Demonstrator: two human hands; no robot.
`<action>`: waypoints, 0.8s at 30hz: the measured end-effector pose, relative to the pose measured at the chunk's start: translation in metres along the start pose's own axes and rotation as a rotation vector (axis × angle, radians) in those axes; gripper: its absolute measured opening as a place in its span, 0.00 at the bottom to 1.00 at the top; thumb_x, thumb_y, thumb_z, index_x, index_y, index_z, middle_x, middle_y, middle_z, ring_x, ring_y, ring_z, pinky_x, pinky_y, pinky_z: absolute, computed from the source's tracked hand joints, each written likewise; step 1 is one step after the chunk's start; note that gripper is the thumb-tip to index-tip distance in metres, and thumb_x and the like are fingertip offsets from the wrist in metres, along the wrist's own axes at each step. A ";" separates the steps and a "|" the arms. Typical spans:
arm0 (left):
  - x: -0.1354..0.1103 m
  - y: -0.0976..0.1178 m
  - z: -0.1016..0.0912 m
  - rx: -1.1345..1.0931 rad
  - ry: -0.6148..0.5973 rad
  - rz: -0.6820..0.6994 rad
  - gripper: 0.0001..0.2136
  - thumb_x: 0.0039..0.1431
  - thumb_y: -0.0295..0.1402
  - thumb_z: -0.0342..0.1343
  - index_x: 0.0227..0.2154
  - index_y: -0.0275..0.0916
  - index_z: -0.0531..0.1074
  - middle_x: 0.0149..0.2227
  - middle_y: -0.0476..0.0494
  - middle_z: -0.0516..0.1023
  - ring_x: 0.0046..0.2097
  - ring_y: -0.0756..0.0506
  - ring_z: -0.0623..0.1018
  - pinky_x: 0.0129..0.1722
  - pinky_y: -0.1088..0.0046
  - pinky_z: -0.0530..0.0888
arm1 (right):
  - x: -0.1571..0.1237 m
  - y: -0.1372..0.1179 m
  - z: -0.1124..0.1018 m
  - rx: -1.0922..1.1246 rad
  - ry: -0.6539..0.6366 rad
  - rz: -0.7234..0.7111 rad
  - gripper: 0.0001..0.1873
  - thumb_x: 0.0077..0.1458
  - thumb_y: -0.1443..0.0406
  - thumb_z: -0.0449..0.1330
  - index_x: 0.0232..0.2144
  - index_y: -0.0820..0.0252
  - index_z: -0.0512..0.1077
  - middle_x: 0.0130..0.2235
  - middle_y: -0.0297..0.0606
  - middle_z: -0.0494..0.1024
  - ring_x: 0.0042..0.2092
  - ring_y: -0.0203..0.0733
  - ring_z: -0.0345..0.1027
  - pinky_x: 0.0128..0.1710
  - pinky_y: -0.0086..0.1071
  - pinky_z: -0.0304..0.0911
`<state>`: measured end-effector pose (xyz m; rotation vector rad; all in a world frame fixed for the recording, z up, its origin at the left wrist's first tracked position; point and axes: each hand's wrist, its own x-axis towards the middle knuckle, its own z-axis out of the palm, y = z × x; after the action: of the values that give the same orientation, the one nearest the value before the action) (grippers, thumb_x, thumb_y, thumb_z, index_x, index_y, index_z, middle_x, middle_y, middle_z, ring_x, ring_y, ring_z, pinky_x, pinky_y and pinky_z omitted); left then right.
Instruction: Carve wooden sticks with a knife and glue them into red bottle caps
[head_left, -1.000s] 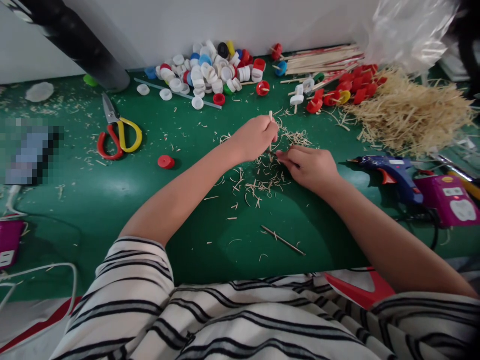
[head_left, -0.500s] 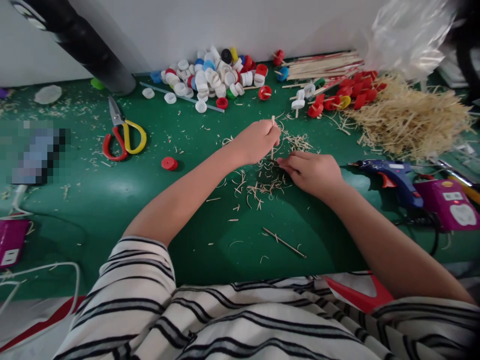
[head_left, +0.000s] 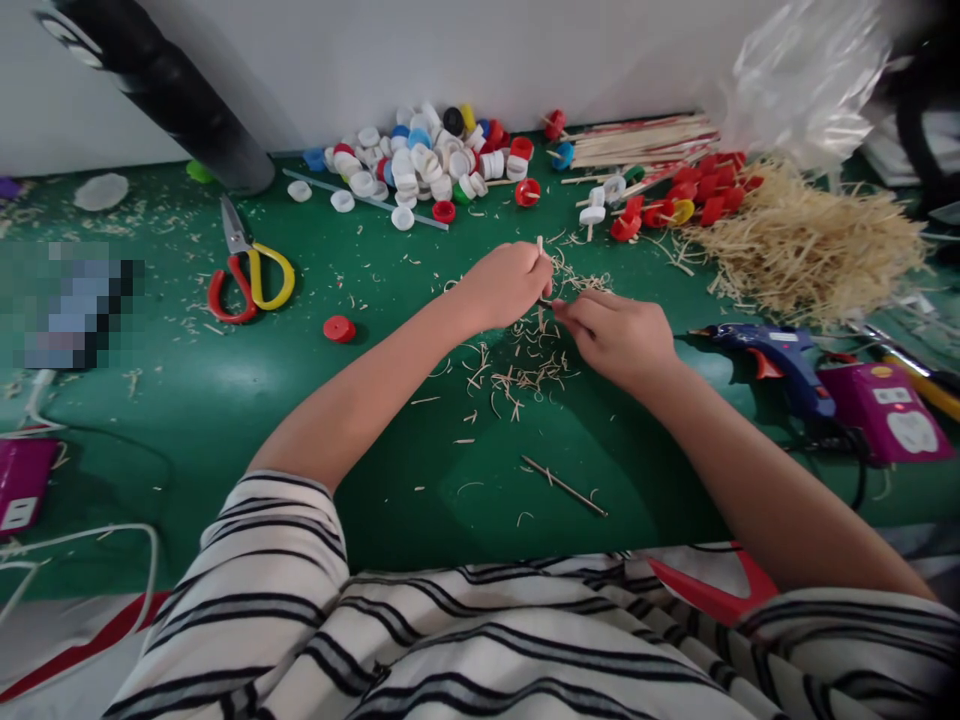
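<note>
My left hand is closed around a thin wooden stick, whose pale upper end sticks up past the thumb. Close beside it, my right hand pinches a small dark blade, which meets the stick just below my left fingers. Most of the blade is hidden by my fingertips, so its exact kind does not show. Curled wood shavings lie scattered under and in front of both hands. A thin pointed metal rod rests nearer to me, and a red bottle cap sits left of my forearm.
Scissors lie at left, near a black bottle. Piled bottle caps line the back, beside wooden sticks and red caps on sticks. At right are straw-like shavings, a glue gun and a purple power box.
My right hand and the blade have moved slightly up and left, closer to my left hand along the stick. My left hand keeps its grip. The whole view has shifted a little.
</note>
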<state>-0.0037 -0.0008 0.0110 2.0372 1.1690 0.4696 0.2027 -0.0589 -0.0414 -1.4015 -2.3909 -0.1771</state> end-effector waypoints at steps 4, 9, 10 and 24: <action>-0.002 0.003 -0.002 0.022 -0.002 -0.007 0.23 0.75 0.34 0.39 0.25 0.41 0.71 0.24 0.42 0.66 0.38 0.41 0.72 0.46 0.62 0.69 | -0.002 0.000 0.000 0.012 -0.015 -0.007 0.22 0.75 0.58 0.50 0.30 0.56 0.74 0.34 0.37 0.82 0.33 0.39 0.72 0.28 0.35 0.49; -0.003 0.003 -0.002 0.024 -0.004 -0.005 0.21 0.75 0.33 0.40 0.25 0.40 0.70 0.23 0.43 0.67 0.35 0.43 0.71 0.47 0.62 0.69 | -0.004 0.001 -0.001 0.014 -0.017 -0.035 0.22 0.75 0.59 0.49 0.31 0.57 0.74 0.34 0.37 0.83 0.32 0.38 0.70 0.28 0.35 0.47; -0.002 0.002 -0.001 0.026 -0.001 -0.003 0.21 0.75 0.33 0.40 0.25 0.40 0.70 0.23 0.43 0.67 0.34 0.44 0.71 0.46 0.62 0.69 | -0.005 0.001 -0.001 0.014 -0.018 -0.037 0.22 0.75 0.59 0.49 0.31 0.57 0.74 0.35 0.37 0.83 0.32 0.38 0.70 0.28 0.35 0.46; -0.003 -0.002 -0.002 0.006 -0.008 -0.033 0.21 0.75 0.35 0.40 0.26 0.40 0.70 0.22 0.44 0.63 0.34 0.43 0.73 0.40 0.63 0.67 | -0.014 0.002 -0.008 -0.026 -0.130 -0.110 0.23 0.75 0.59 0.49 0.33 0.55 0.79 0.33 0.37 0.83 0.32 0.39 0.71 0.25 0.37 0.43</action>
<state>-0.0077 -0.0018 0.0115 2.0199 1.1984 0.4425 0.2128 -0.0719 -0.0397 -1.3308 -2.5826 -0.1500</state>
